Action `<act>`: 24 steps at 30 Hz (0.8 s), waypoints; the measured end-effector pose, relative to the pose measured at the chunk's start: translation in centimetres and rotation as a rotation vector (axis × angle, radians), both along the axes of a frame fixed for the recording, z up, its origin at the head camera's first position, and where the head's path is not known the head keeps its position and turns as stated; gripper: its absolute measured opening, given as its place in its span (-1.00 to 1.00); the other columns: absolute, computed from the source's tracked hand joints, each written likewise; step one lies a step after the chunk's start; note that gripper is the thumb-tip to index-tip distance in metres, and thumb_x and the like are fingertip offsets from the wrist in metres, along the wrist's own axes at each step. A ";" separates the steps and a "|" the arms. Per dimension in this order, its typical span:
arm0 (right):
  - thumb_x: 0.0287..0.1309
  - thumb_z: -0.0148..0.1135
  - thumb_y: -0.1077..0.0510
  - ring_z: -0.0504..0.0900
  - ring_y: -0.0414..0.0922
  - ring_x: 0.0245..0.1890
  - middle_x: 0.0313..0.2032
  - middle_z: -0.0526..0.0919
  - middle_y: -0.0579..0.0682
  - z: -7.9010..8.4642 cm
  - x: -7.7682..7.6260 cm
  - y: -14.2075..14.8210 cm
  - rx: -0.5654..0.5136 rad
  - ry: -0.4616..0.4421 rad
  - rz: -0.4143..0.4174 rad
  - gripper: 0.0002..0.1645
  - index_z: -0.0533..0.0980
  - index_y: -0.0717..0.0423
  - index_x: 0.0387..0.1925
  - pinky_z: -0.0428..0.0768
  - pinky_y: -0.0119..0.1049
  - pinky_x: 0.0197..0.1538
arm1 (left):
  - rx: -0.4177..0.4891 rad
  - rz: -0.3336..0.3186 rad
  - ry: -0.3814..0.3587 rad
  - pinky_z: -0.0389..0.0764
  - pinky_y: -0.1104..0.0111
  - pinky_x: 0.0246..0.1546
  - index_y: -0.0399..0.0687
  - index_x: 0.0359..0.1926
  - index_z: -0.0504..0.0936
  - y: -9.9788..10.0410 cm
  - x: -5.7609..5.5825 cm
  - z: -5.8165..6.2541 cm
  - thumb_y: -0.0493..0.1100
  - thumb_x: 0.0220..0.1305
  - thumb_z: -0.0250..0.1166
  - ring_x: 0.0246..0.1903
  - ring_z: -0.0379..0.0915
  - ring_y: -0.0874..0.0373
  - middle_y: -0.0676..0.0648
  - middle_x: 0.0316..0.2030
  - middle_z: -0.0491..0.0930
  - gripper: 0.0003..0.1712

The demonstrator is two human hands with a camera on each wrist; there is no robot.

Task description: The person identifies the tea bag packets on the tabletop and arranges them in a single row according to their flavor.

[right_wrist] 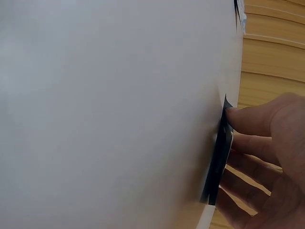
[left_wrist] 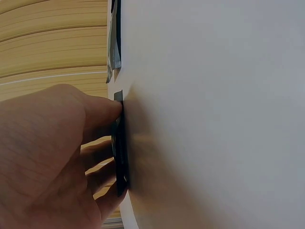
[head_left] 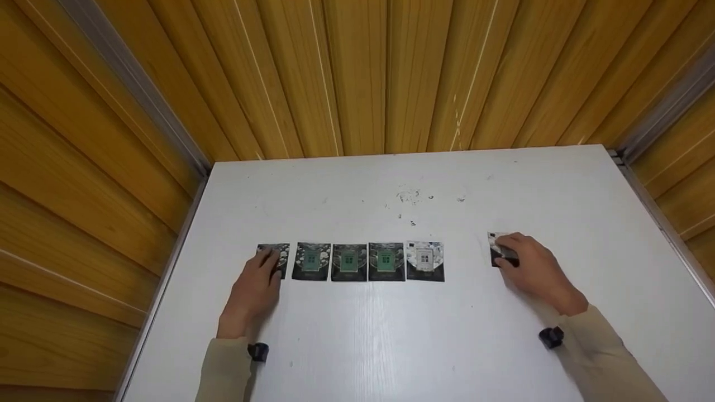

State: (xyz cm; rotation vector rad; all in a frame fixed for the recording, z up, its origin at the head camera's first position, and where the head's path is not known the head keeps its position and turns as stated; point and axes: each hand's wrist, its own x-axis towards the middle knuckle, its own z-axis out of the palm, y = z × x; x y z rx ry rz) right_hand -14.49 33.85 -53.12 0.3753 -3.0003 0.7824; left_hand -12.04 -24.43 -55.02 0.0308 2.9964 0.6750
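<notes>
Five small flat sachets lie in a row on the white table. My left hand is at the row's left end, gripping the black sachet with white flower print between thumb and fingertips; the hand hides much of it. Beside it are a green-labelled floral sachet, two darker green-labelled sachets and a white-and-black sachet. Farther right, apart from the row, my right hand holds another white-and-black sachet by its edges. In the right wrist view, that sachet stands slightly tilted close over the table.
The white table has dark scuff marks behind the row. Yellow wood-look panels rise along its back and both sides. A black wrist device sits at the right sleeve, another at the left.
</notes>
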 end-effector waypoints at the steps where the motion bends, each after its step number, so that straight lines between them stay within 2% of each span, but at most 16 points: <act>1: 0.36 0.40 0.23 0.57 0.33 0.27 0.26 0.62 0.29 0.0 0.0 -0.3 0.005 0.005 0.007 -0.51 0.60 0.31 0.27 0.59 0.33 0.24 | -0.004 -0.001 0.002 0.26 -0.19 0.57 -0.21 0.63 0.28 0.0 0.0 0.0 -0.09 0.67 0.05 0.62 0.07 -0.31 -0.30 0.64 0.17 -0.36; 6: 0.32 0.46 0.21 0.60 0.23 0.24 0.24 0.65 0.19 -0.3 0.0 -2.4 0.006 0.016 0.042 -0.52 0.64 0.30 0.22 0.63 0.23 0.23 | -0.013 -0.007 0.011 0.29 -0.20 0.56 -0.21 0.62 0.29 -0.1 0.0 0.0 -0.09 0.67 0.07 0.62 0.09 -0.31 -0.31 0.62 0.19 -0.36; 10: 0.30 0.49 0.19 0.62 0.15 0.20 0.26 0.64 0.14 -0.5 -0.1 -4.3 -0.016 -0.009 0.052 -0.52 0.66 0.26 0.21 0.65 0.15 0.20 | 0.000 -0.012 0.003 0.28 -0.20 0.57 -0.22 0.62 0.30 -0.5 -0.1 0.3 -0.08 0.66 0.09 0.61 0.11 -0.30 -0.31 0.62 0.20 -0.35; 17: 0.29 0.53 0.13 0.58 0.11 0.23 0.28 0.62 0.14 -0.6 0.0 -6.7 -0.053 -0.081 0.062 -0.45 0.64 0.26 0.24 0.63 0.12 0.25 | 0.021 -0.009 -0.010 0.30 -0.22 0.55 -0.23 0.60 0.33 -0.8 -0.6 0.8 -0.09 0.61 0.19 0.59 0.16 -0.33 -0.32 0.60 0.24 -0.33; 24: 0.28 0.54 0.12 0.60 0.11 0.26 0.29 0.62 0.14 -0.7 0.3 -7.8 -0.054 -0.085 0.068 -0.42 0.62 0.26 0.25 0.63 0.11 0.28 | 0.072 0.001 -0.030 0.30 -0.20 0.55 -0.24 0.61 0.31 -1.0 -1.0 0.9 -0.07 0.59 0.24 0.59 0.16 -0.30 -0.30 0.60 0.24 -0.28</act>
